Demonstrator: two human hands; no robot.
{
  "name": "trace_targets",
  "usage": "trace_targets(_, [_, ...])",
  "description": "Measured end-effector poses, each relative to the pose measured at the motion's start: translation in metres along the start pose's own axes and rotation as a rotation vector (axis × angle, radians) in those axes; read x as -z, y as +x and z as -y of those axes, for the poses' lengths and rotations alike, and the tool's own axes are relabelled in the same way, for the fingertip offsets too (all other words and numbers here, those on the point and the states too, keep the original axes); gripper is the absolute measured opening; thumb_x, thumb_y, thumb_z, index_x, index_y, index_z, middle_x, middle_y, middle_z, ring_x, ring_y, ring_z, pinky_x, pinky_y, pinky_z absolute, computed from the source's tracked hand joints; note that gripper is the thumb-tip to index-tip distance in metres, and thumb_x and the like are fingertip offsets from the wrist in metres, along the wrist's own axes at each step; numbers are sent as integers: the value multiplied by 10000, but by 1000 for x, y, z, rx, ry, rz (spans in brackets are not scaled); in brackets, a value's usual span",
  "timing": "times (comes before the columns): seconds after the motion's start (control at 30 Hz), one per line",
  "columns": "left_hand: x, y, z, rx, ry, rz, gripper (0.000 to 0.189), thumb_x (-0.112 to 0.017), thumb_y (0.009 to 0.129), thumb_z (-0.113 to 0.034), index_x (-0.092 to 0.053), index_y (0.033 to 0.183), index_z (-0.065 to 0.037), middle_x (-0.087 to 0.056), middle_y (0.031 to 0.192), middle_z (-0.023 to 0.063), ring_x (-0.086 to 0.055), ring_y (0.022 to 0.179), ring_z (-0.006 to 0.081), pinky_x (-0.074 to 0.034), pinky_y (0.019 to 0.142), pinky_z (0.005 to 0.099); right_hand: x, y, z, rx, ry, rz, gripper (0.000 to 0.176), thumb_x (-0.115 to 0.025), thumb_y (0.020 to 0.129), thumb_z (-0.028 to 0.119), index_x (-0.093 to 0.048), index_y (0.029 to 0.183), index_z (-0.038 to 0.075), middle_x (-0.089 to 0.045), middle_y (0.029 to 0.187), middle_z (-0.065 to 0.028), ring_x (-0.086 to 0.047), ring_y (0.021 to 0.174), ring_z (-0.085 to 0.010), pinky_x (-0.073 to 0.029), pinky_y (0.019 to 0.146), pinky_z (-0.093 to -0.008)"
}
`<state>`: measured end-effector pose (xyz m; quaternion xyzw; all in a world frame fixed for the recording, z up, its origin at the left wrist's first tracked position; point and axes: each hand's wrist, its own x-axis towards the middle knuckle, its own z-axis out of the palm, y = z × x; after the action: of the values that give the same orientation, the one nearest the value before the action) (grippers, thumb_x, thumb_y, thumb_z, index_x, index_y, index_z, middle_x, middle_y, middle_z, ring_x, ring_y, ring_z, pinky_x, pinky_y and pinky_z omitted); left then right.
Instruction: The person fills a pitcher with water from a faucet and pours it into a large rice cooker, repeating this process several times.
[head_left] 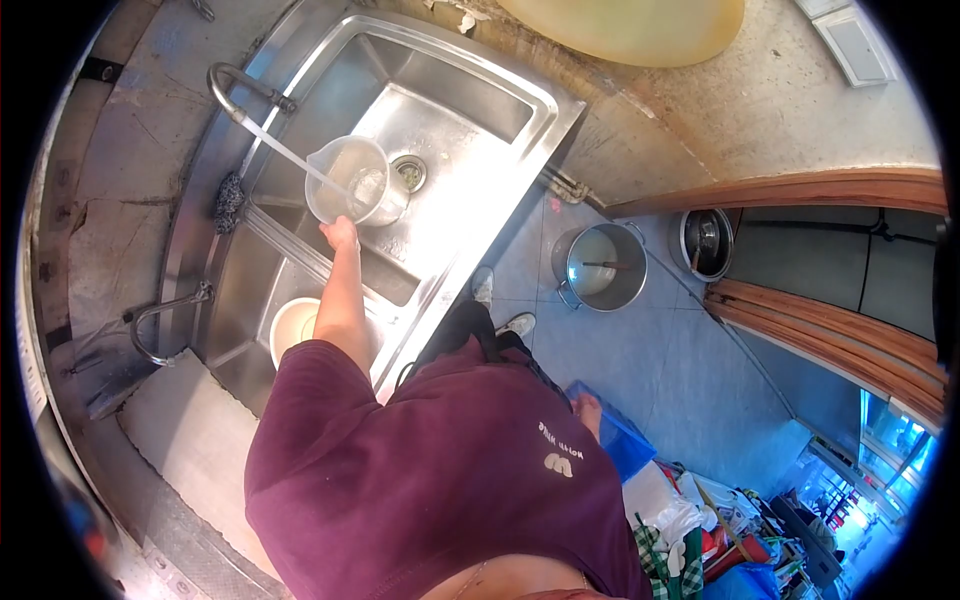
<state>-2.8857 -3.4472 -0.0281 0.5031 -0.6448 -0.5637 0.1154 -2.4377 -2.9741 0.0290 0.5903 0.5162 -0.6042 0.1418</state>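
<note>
My left hand (341, 233) grips a translucent plastic measuring jug (325, 205) by its near side, over the steel sink. A stream from the curved tap (228, 108) runs into the jug, and some water shows inside. The jug hangs tilted over the right basin (455, 165), beside the drain strainer (409, 173). Low at my right side, my right hand (588, 412) overlaps a flat blue plastic thing (625, 445); its fingers are mostly hidden, and I cannot tell whether it holds that thing.
In the near basin sits a pale bowl (293, 325), partly behind my arm. A second tap (150, 320) and a steel scourer (229, 203) are along the back ledge. On the floor stand a large steel pot (635, 285) and a smaller pot (706, 245). Bags and clutter (720, 530) lie behind right.
</note>
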Motion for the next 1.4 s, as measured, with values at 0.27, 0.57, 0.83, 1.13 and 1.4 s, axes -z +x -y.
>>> trace_targets(0.27, [0, -2, -2, 7, 28, -1, 426, -416, 652, -62, -364, 1067, 20, -477, 1019, 197, -482, 929, 298, -361, 816, 326, -3, 4, -1, 3, 62, -1, 149, -450, 796, 179, -481, 874, 56, -550, 641, -69, -520, 448, -130, -389, 350, -213])
trace_targets(0.57, [0, -2, -3, 16, 70, -15, 433, -416, 652, -78, -364, 1072, 18, -475, 1024, 208, -473, 945, 312, -355, 822, 335, -5, 6, -1, -23, 91, -4, 147, -453, 790, 177, -484, 874, 60, -550, 629, -62, -518, 444, -128, -383, 348, -212])
trace_targets(0.83, [1, -3, -3, 20, 57, 2, 437, -425, 636, -77, -367, 1058, 25, -480, 1004, 215, -486, 919, 315, -373, 796, 339, -1, 14, -8, -7, 84, 17, 161, -455, 789, 199, -489, 876, 67, -558, 644, -54, -523, 454, -121, -390, 369, -211])
trace_targets(1.13, [1, -3, -3, 18, 54, 0, 422, -416, 631, -68, -370, 1043, 14, -498, 946, 202, -538, 763, 293, -440, 644, 333, -1, 14, -5, -20, 56, 22, 169, -451, 794, 208, -486, 891, 75, -560, 654, -50, -525, 465, -117, -391, 383, -207])
trace_targets(1.4, [2, -17, -14, 31, 73, -6, 428, -412, 637, -74, -369, 1057, -11, -501, 939, 197, -550, 716, 287, -457, 569, 327, -4, 12, -3, -15, 76, 3, 149, -452, 795, 190, -481, 891, 79, -552, 652, -55, -521, 455, -122, -400, 371, -213])
